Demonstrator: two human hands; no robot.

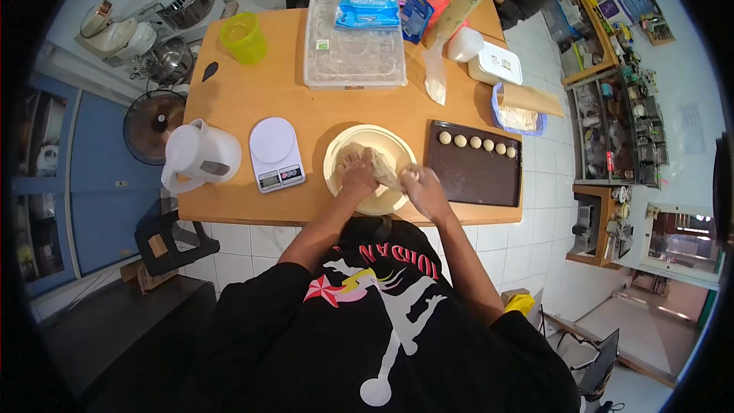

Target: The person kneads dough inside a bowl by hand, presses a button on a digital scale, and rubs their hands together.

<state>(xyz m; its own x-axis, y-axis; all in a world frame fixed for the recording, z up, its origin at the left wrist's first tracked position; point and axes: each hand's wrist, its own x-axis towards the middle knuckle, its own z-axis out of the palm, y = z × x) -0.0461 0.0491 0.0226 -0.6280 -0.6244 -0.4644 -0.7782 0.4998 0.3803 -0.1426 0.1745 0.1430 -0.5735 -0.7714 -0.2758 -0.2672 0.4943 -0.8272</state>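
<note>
A cream bowl stands near the front edge of the wooden table, with pale dough in it. My left hand presses on the dough inside the bowl. At the bowl's right rim, my right hand is closed round one end of the dough, which stretches between both hands. Just right of the bowl lies a dark baking tray with a row of several small dough balls along its far side. To the left is a white kitchen scale with nothing on its plate.
A white pitcher and a yellow-green cup stand at the left. A clear lidded box with tissues is behind the bowl. A white tub and a blue basket are back right. Two people are at the far end.
</note>
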